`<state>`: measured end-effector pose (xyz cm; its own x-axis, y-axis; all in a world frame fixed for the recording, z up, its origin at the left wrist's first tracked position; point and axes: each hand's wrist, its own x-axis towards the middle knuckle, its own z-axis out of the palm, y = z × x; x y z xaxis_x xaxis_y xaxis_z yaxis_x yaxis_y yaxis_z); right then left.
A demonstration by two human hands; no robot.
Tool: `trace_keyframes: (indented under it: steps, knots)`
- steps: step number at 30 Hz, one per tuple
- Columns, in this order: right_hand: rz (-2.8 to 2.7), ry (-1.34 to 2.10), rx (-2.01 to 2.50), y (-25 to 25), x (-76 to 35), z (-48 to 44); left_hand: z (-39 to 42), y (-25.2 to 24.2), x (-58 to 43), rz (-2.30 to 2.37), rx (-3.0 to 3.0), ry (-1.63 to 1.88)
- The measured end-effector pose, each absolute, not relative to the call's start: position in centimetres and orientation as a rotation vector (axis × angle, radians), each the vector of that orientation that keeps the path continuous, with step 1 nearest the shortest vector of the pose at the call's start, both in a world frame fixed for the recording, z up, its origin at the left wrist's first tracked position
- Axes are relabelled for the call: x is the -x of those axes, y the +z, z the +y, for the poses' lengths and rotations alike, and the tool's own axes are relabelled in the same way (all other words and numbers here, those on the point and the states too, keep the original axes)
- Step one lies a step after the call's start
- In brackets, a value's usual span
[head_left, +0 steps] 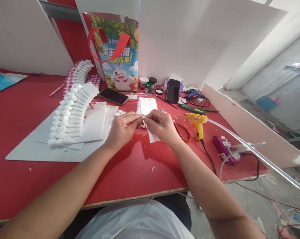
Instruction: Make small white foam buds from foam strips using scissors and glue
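Note:
My left hand (pixel 125 127) and my right hand (pixel 162 125) meet over the red table (pixel 130 172), fingertips pinched together on a small white piece (pixel 143 119). White paper sheets (pixel 148 105) lie just behind and under my right hand. Beside my left hand sit a few small white rolled pieces (pixel 120 113). To the left, a curved white structure (pixel 75 114) edged with rows of white rounded pieces rests on white boards (pixel 96 127). Red-handled scissors (pixel 184 132) lie partly hidden behind my right hand.
A yellow glue gun (pixel 199 124) with a long clear stick stands right of the scissors, near a purple power strip (pixel 226 149). Behind are a printed bag (pixel 120 59), two phones (pixel 113 96) (pixel 173 90), paint jars (pixel 148 87) and a green-handled tool (pixel 193 109).

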<state>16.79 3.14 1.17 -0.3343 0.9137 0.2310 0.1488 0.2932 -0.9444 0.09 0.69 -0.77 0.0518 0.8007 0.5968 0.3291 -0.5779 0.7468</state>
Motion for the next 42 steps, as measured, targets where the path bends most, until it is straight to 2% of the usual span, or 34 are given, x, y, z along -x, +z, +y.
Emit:
trace_keyframes:
  steps: [3,9,12,15,19,25,27,42]
  knots:
    - [-1.576,1.302,0.969,1.3,-16.6,3.3,0.6,-0.8,-0.3,1.235,-1.895,1.542]
    - [-1.068,2.114,0.997,2.1,-17.4,4.6,0.8,-0.7,0.0,1.321,-1.842,1.535]
    - [-1.088,2.211,0.884,2.3,-17.6,4.5,0.9,-0.7,0.1,1.327,-1.894,1.550]
    - [-1.218,2.018,0.915,2.2,-17.4,4.0,0.9,-0.7,0.1,1.313,-1.930,1.550]
    - [-1.503,1.583,1.069,1.9,-17.0,3.4,0.8,-0.8,0.0,1.345,-1.891,1.534]
    - [-2.174,0.566,1.203,1.2,-16.6,3.0,0.7,-1.2,-0.4,1.368,-1.820,1.537]
    - [-2.267,0.386,1.232,1.2,-16.5,2.8,0.7,-1.3,-0.5,1.387,-1.891,1.568]
    - [-1.667,0.902,1.208,1.4,-16.1,2.7,0.5,-1.9,-1.0,1.499,-2.365,1.564]
